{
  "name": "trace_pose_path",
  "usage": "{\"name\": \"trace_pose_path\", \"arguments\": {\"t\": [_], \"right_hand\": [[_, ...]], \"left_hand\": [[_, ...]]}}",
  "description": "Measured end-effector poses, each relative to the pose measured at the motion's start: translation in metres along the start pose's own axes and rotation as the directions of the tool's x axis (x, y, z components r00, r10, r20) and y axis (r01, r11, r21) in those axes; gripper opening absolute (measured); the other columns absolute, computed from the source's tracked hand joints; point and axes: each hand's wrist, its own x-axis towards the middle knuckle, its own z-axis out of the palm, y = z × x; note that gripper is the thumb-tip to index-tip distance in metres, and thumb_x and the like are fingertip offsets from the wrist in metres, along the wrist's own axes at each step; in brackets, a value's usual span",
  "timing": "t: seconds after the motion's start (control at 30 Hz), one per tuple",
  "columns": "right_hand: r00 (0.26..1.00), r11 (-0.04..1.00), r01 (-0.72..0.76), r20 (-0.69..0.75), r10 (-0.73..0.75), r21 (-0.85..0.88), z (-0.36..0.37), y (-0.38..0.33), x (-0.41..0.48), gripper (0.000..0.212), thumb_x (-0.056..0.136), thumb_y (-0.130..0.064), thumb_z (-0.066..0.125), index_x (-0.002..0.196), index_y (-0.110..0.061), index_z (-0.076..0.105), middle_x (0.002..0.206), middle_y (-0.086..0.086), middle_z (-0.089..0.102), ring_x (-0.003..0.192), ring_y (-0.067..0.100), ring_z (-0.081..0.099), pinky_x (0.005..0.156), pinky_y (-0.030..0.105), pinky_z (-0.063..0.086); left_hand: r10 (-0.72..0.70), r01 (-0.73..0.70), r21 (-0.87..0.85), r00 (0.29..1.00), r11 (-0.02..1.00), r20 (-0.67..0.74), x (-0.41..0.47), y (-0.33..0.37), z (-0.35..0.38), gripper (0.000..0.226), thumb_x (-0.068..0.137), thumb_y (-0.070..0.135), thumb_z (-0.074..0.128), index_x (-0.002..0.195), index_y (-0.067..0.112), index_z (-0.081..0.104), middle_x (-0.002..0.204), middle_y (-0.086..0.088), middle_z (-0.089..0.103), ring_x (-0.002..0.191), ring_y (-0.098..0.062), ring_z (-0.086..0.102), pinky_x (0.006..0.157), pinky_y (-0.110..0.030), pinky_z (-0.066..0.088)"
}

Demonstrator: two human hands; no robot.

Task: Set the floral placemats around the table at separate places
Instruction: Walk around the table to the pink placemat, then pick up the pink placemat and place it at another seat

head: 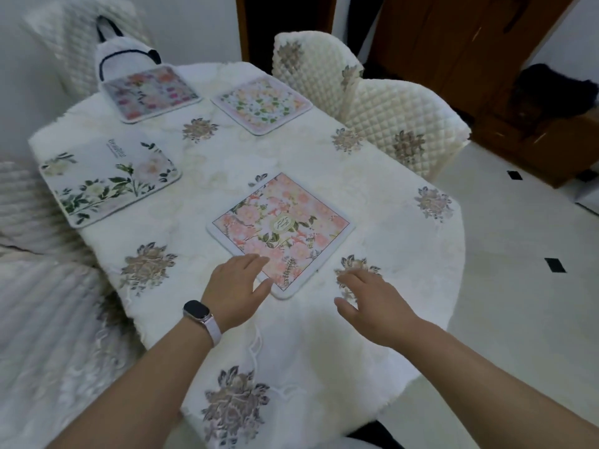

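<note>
Pink placemat point(280, 231) lies nearest us on the desk point(227, 157); leafy placemat point(108, 183), purple placemat point(150, 92) and pale placemat point(262, 103) sit apart, so we judge the task nearly done. Of our hands, left hand point(240, 286) rests flat on the pink corner and right hand point(363, 296) hovers released.

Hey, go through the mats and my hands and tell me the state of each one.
pink placemat: flat, turned cornerwise
peony placemat: flat, left edge
purple placemat: flat, far end
pale placemat: flat, far end
left hand: open, fingers on pink placemat's corner
right hand: open, beside it, holding nothing
</note>
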Motion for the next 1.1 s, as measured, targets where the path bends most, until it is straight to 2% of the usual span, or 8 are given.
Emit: {"name": "trace_pose_path", "arguments": {"t": [0.17, 0.3, 0.47, 0.57, 0.7, 0.77, 0.93, 1.1], "right_hand": [[0.989, 0.956, -0.124, 0.110, 0.098, 0.266, 0.006, 0.005, 0.043, 0.053, 0.097, -0.045, 0.047, 0.144, -0.022, 0.039, 0.149, 0.000, 0.039, 0.132, 0.019, 0.042, 0.105, 0.036, 0.035], [0.971, 0.867, -0.217, 0.195, 0.142, 0.448, 0.017, 0.013, 0.076, 0.053, 0.097, -0.044, 0.049, 0.144, -0.022, 0.037, 0.149, 0.002, 0.040, 0.106, 0.011, 0.049, 0.095, 0.031, 0.038], [0.941, 0.749, -0.330, 0.262, 0.214, 0.574, 0.034, 0.028, 0.105, 0.051, 0.097, -0.040, 0.050, 0.143, -0.022, 0.038, 0.146, 0.001, 0.043, 0.119, 0.015, 0.050, 0.100, 0.039, 0.044], [0.904, 0.621, -0.428, 0.303, 0.303, 0.656, 0.039, 0.036, 0.116, 0.050, 0.096, -0.035, 0.050, 0.143, -0.024, 0.035, 0.139, 0.000, 0.045, 0.119, 0.023, 0.053, 0.093, 0.049, 0.052], [0.844, 0.385, -0.506, 0.351, 0.405, 0.772, 0.046, 0.040, 0.129, 0.051, 0.094, -0.030, 0.052, 0.142, -0.029, 0.033, 0.127, -0.010, 0.045, 0.113, 0.019, 0.053, 0.084, 0.048, 0.055], [0.820, 0.262, -0.517, 0.385, 0.423, 0.815, 0.049, 0.041, 0.137, 0.053, 0.094, -0.027, 0.053, 0.142, -0.029, 0.032, 0.125, -0.010, 0.048, 0.112, 0.018, 0.055, 0.078, 0.039, 0.050], [0.770, 0.035, -0.523, 0.455, 0.448, 0.851, 0.060, 0.047, 0.153, 0.061, 0.092, -0.024, 0.056, 0.145, -0.031, 0.028, 0.104, -0.014, 0.052, 0.109, 0.023, 0.059, 0.089, 0.039, 0.044], [0.744, -0.020, -0.531, 0.478, 0.467, 0.847, 0.064, 0.047, 0.163, 0.055, 0.090, -0.020, 0.059, 0.140, -0.027, 0.037, 0.104, 0.006, 0.054, 0.108, 0.027, 0.061, 0.093, 0.043, 0.046]], "left_hand": [[-0.162, 0.163, -0.023, 0.987, 0.986, 0.018, 0.019, -0.013, 0.001, 0.072, 0.083, 0.061, 0.022, 0.138, 0.024, 0.048, 0.141, -0.001, 0.052, 0.128, -0.025, 0.046, 0.100, -0.042, 0.039], [-0.315, 0.322, -0.078, 0.945, 0.943, 0.089, 0.042, -0.022, 0.014, 0.052, 0.096, 0.045, 0.045, 0.142, 0.022, 0.045, 0.144, -0.005, 0.049, 0.130, -0.028, 0.044, 0.102, -0.042, 0.039], [-0.437, 0.448, -0.120, 0.893, 0.886, 0.106, 0.084, -0.040, 0.022, 0.054, 0.093, 0.038, 0.053, 0.142, 0.017, 0.042, 0.147, -0.010, 0.043, 0.131, -0.031, 0.042, 0.105, -0.045, 0.038], [-0.530, 0.541, -0.154, 0.841, 0.827, 0.105, 0.117, -0.053, 0.020, 0.056, 0.090, 0.036, 0.056, 0.140, 0.015, 0.043, 0.143, -0.013, 0.046, 0.128, -0.035, 0.045, 0.104, -0.047, 0.039], [-0.575, 0.578, -0.279, 0.812, 0.767, 0.104, 0.161, -0.068, 0.015, 0.038, 0.082, 0.036, 0.054, 0.116, 0.019, 0.057, 0.112, -0.013, 0.064, 0.095, -0.034, 0.064, 0.084, -0.048, 0.054], [-0.597, 0.581, -0.347, 0.799, 0.737, 0.071, 0.181, -0.070, 0.013, 0.044, 0.089, 0.034, 0.055, 0.129, 0.016, 0.052, 0.122, -0.012, 0.061, 0.101, -0.032, 0.063, 0.089, -0.045, 0.053], [-0.579, 0.564, -0.315, 0.814, 0.763, 0.055, 0.219, -0.080, 0.017, 0.054, 0.091, 0.029, 0.057, 0.141, 0.014, 0.043, 0.139, -0.011, 0.051, 0.121, -0.029, 0.052, 0.096, -0.036, 0.040], [-0.569, 0.560, -0.189, 0.822, 0.807, 0.005, 0.240, -0.085, 0.015, 0.057, 0.084, 0.037, 0.062, 0.135, 0.015, 0.049, 0.125, -0.017, 0.056, 0.114, -0.037, 0.053, 0.095, -0.045, 0.046]]}}
